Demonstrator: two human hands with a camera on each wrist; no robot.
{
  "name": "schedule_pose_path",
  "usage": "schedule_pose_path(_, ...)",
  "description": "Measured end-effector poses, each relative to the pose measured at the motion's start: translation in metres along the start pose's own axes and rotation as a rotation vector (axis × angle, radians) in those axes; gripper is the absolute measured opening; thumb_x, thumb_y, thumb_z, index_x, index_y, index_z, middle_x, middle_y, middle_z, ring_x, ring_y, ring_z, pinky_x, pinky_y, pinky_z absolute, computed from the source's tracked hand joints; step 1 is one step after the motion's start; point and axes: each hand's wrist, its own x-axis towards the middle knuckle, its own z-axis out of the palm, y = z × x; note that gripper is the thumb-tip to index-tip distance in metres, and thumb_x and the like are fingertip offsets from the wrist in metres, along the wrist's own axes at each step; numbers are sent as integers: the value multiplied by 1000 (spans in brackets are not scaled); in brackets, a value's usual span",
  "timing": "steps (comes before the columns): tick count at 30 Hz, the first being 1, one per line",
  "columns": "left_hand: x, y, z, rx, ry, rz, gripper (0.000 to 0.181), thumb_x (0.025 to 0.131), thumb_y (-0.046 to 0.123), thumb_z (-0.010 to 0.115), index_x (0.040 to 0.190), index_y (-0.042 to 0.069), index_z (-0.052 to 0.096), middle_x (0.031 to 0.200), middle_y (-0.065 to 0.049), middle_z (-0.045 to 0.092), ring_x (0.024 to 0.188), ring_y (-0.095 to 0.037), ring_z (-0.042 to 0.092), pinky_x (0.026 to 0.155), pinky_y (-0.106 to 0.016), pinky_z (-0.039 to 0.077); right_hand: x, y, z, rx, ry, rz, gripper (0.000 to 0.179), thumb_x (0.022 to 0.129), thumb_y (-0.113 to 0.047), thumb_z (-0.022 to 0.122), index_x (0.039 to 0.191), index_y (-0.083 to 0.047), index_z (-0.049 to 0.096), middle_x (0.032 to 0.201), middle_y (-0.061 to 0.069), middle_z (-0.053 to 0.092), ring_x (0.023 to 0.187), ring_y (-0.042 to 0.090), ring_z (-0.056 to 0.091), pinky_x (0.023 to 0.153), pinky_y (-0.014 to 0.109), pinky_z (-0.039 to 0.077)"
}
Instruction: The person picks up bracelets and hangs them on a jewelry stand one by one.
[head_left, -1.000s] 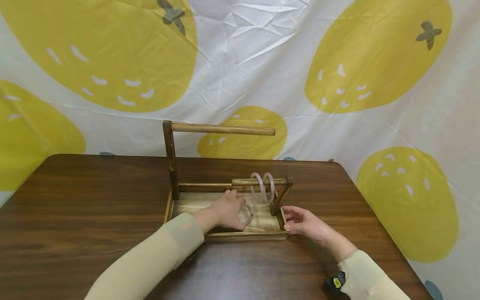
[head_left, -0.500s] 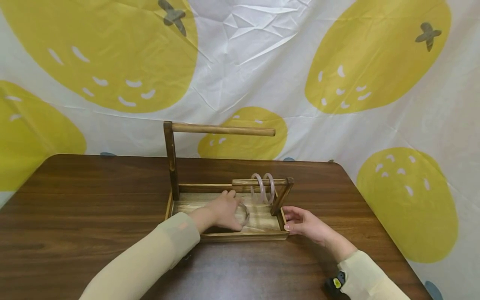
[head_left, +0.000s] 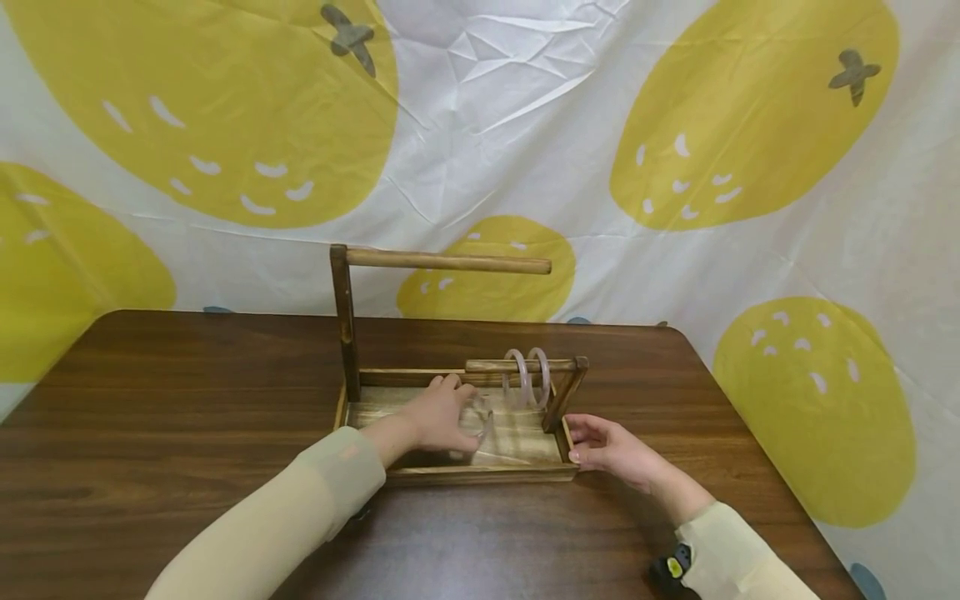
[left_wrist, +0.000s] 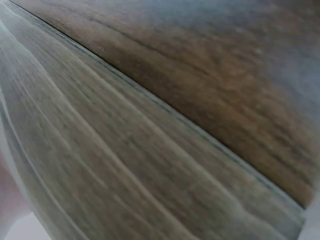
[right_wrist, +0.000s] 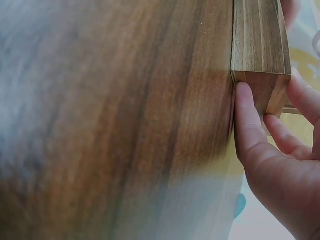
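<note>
My left hand (head_left: 431,419) reaches over the front of a wooden display stand with a tray base (head_left: 487,475). Its fingers and thumb hold a clear bangle (head_left: 489,421) just above the tray floor; the hand covers the bangle's left part. Two pale pinkish bangles (head_left: 523,379) hang on the stand's short lower peg (head_left: 483,365). At the tray's right end, my right hand (head_left: 615,452) grips the end wall, thumb and fingertips against the wood. The right wrist view shows these fingers (right_wrist: 245,107) touching the tray's end. In the left wrist view, only the tray's front wall (left_wrist: 115,135) shows clearly.
A tall post (head_left: 344,325) rises at the stand's left end, carrying a long upper bar (head_left: 450,261). The stand sits on a dark brown wooden table (head_left: 187,400). A curtain (head_left: 465,150) with yellow fruit prints hangs behind the table.
My left hand has shifted left within the tray, and the clear bangle has moved with it. The right hand and the two hanging bangles have stayed put.
</note>
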Motion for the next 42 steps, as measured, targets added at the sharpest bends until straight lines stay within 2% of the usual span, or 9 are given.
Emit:
schedule_pose_path(4, -2, -2, -1, -47, 16, 4, 66, 68, 39, 70, 127, 12, 53, 114, -12, 51, 95, -23, 45, 78, -34, 48, 0, 0, 0, 1, 4, -5, 67, 89, -7, 60, 139, 16, 22, 124, 34, 43, 100, 17, 55, 83, 31, 53)
schedule_pose_path(12, -6, -8, -5, -67, 47, -17, 71, 70, 36, 70, 131, 8, 49, 126, -15, 50, 116, -30, 48, 96, -41, 46, 1, 3, 0, 1, 5, -11, 68, 89, -8, 61, 140, 16, 22, 124, 34, 43, 101, 17, 55, 83, 31, 53)
schedule_pose_path(16, -8, -11, -7, -56, 68, -11, 73, 69, 36, 71, 133, 7, 48, 124, -14, 51, 115, -30, 51, 96, -40, 46, 1, 4, 0, 1, 5, -13, 68, 89, -9, 61, 140, 15, 22, 125, 34, 43, 101, 18, 56, 83, 33, 53)
schedule_pose_path(22, -12, -12, -11, -61, 85, -35, 73, 70, 36, 72, 133, 8, 49, 123, -13, 52, 113, -30, 52, 94, -40, 47, 0, 3, 0, 0, 8, -12, 69, 89, -9, 62, 140, 15, 22, 124, 34, 43, 100, 17, 56, 84, 33, 53)
schedule_pose_path(29, -11, -17, -11, -69, 109, -35, 75, 69, 37, 72, 134, 7, 48, 118, -12, 54, 106, -26, 54, 92, -39, 48, 0, 1, 0, -14, 1, -4, 69, 89, -11, 62, 140, 15, 23, 124, 32, 44, 98, 14, 55, 83, 31, 53)
schedule_pose_path(35, -12, -20, -14, -101, 109, -48, 71, 71, 37, 72, 133, 10, 49, 119, -12, 53, 108, -27, 53, 93, -40, 47, 0, 0, 0, -2, -1, 1, 70, 89, -10, 62, 140, 15, 22, 125, 34, 43, 99, 16, 56, 83, 31, 53)
schedule_pose_path(42, -15, -23, -18, -123, 155, -51, 73, 72, 37, 72, 134, 8, 47, 124, -14, 53, 113, -30, 53, 95, -42, 47, 0, 1, 0, 6, -6, 0, 70, 89, -10, 61, 140, 15, 21, 126, 35, 42, 99, 16, 57, 83, 31, 53)
